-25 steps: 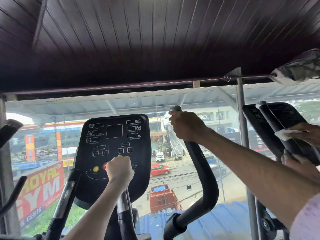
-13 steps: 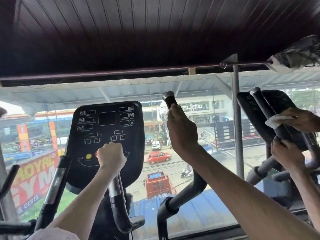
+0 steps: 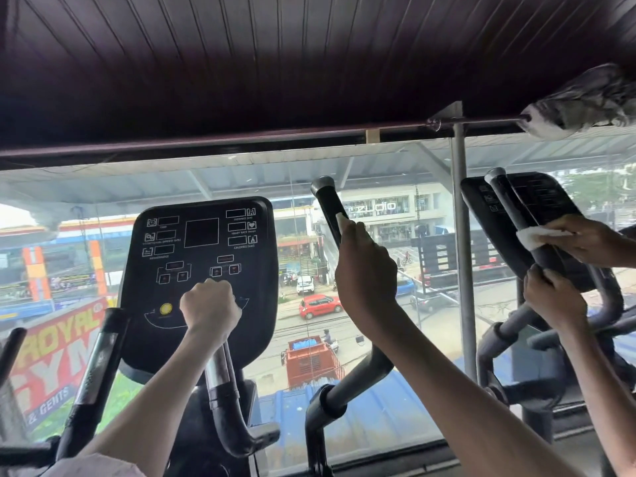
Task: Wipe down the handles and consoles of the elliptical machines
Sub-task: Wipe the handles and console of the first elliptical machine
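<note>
The black elliptical console (image 3: 203, 263) stands straight ahead. In front of its lower part my left hand (image 3: 210, 304) grips the top of the inner chrome-and-black handle (image 3: 220, 370). My right hand (image 3: 364, 270) grips the black right swing handle (image 3: 328, 204) a little below its grey cap. A bit of white wipe (image 3: 342, 220) shows above my fingers against the handle. The left swing handle (image 3: 99, 356) stands untouched at the lower left.
On the right, another person's hand (image 3: 585, 239) presses a white wipe (image 3: 531, 235) on the neighbouring elliptical's handle (image 3: 516, 215), their other hand (image 3: 554, 297) gripping lower. A steel post (image 3: 459, 235) and window glass stand just behind the machines, under a low dark ceiling.
My right hand has slid down the right swing handle from its top cap, baring the upper end. My left hand keeps its grip on the inner handle.
</note>
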